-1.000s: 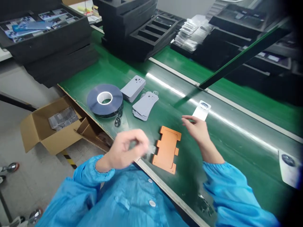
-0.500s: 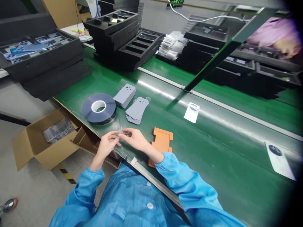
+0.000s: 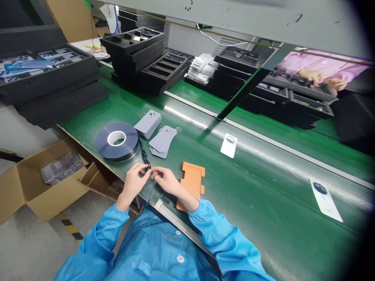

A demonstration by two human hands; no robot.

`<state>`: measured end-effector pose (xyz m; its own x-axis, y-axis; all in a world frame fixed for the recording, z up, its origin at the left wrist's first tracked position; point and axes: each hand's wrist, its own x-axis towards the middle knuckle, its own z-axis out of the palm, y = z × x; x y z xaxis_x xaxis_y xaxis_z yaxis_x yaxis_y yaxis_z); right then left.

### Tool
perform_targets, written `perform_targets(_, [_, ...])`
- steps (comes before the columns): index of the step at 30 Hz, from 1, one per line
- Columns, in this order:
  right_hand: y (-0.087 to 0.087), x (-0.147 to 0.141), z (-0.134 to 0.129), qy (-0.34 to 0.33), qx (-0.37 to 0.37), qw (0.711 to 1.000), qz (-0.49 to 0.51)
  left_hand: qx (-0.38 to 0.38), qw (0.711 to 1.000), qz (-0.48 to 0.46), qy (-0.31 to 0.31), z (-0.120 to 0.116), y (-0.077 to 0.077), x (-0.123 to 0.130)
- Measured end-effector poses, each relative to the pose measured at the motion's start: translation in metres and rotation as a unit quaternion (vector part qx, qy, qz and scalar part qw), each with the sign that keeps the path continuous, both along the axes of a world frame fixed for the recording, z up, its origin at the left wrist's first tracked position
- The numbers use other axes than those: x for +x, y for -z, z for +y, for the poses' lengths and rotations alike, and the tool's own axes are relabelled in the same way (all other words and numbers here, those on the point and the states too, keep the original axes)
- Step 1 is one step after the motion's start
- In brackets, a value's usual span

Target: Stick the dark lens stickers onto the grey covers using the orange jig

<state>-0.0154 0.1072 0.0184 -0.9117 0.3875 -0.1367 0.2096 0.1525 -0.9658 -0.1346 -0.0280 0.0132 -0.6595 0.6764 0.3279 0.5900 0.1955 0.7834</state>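
A large roll of clear film [image 3: 99, 142] with a white core lies at the left of the green bench. From its right side runs a film strip [image 3: 143, 155] bearing round black stickers with holes. My left hand [image 3: 135, 180] pinches the end of this strip between thumb and fingers. My right hand [image 3: 166, 180] has its thumb and fingertips pressed together right beside it; whatever they pinch is too small to make out. An orange fixture plate [image 3: 192, 177] lies partly under my right wrist.
Two stacks of grey phone-shaped cards [image 3: 149, 124] stand beyond my hands. White phone-back panels [image 3: 229, 145] lie to the right. Black foam trays [image 3: 131, 47] are piled at the back. An open carton [image 3: 58, 195] sits below the bench's left edge. Across the bench a co-worker's hands [image 3: 313, 76] handle trays.
The strip with black stickers now shows between the roll and my left hand. My fingertips have come closer together. The view has shifted slightly, and the co-worker's hands have come into sight.
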Motion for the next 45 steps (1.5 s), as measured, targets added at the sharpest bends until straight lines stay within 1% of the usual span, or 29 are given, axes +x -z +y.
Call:
perform_targets(3, [0.003,0.011,-0.003,0.000,-0.015,1.000,-0.005,0.009,1.000,0.026,-0.007,-0.006,0.002,0.003])
perform_targets(6, [0.003,0.019,-0.004,0.009,0.004,1.000,-0.014,0.036,0.997,-0.006,-0.061,-0.012,-0.002,-0.001])
perform_targets(7, [0.002,0.022,-0.004,0.013,0.014,1.000,-0.015,0.050,0.995,-0.033,-0.084,-0.014,-0.006,-0.003])
perform_targets(9, [-0.001,0.027,-0.003,0.018,0.032,0.999,-0.017,0.081,0.985,-0.090,-0.123,-0.016,-0.020,-0.007])
perform_targets(11, [-0.008,0.033,-0.001,0.037,0.043,0.998,-0.017,0.097,0.976,-0.143,-0.131,-0.014,-0.038,-0.007])
perform_targets(12, [-0.012,0.037,0.001,0.056,0.046,0.997,-0.013,0.094,0.974,-0.172,-0.113,-0.010,-0.047,-0.004])
perform_targets(14, [-0.022,0.047,0.007,0.110,0.033,0.993,0.006,0.073,0.967,-0.240,-0.039,0.000,-0.061,0.006])
perform_targets(16, [-0.029,0.062,0.016,0.150,-0.018,0.988,0.031,0.042,0.951,-0.304,0.047,0.016,-0.067,0.021])
perform_targets(18, [-0.032,0.081,0.025,0.181,-0.078,0.979,0.046,0.008,0.933,-0.342,0.108,0.033,-0.064,0.039])
perform_targets(20, [-0.030,0.101,0.032,0.227,-0.112,0.966,0.050,-0.025,0.920,-0.361,0.150,0.049,-0.052,0.056])
perform_targets(22, [-0.025,0.120,0.037,0.275,-0.115,0.954,0.041,-0.049,0.910,-0.368,0.184,0.061,-0.038,0.071])
perform_targets(24, [-0.020,0.135,0.040,0.305,-0.099,0.947,0.023,-0.062,0.908,-0.359,0.209,0.070,-0.024,0.082])
perform_targets(25, [-0.017,0.141,0.041,0.317,-0.084,0.945,0.011,-0.066,0.912,-0.344,0.214,0.073,-0.019,0.086])
perform_targets(26, [-0.014,0.146,0.043,0.334,-0.068,0.940,-0.001,-0.068,0.922,-0.317,0.212,0.075,-0.014,0.088])
perform_targets(28, [-0.008,0.153,0.048,0.374,-0.039,0.927,-0.016,-0.064,0.952,-0.223,0.200,0.078,-0.005,0.092])
perform_targets(30, [-0.002,0.156,0.054,0.406,-0.024,0.913,-0.019,-0.057,0.973,-0.113,0.191,0.078,0.001,0.093])
perform_targets(32, [0.004,0.156,0.058,0.421,-0.026,0.907,-0.014,-0.053,0.979,-0.034,0.194,0.078,0.007,0.095])
perform_targets(34, [0.007,0.153,0.061,0.426,-0.027,0.904,-0.014,-0.052,0.979,0.012,0.198,0.076,0.012,0.097])
perform_targets(39, [0.007,0.139,0.063,0.423,0.009,0.905,-0.033,-0.050,0.970,0.084,0.221,0.075,0.018,0.099])
perform_targets(42, [0.005,0.133,0.063,0.417,0.039,0.907,-0.052,-0.058,0.965,0.107,0.230,0.077,0.017,0.099])
perform_targets(45, [0.005,0.130,0.062,0.418,0.067,0.903,-0.077,-0.084,0.960,0.124,0.238,0.078,0.015,0.100])
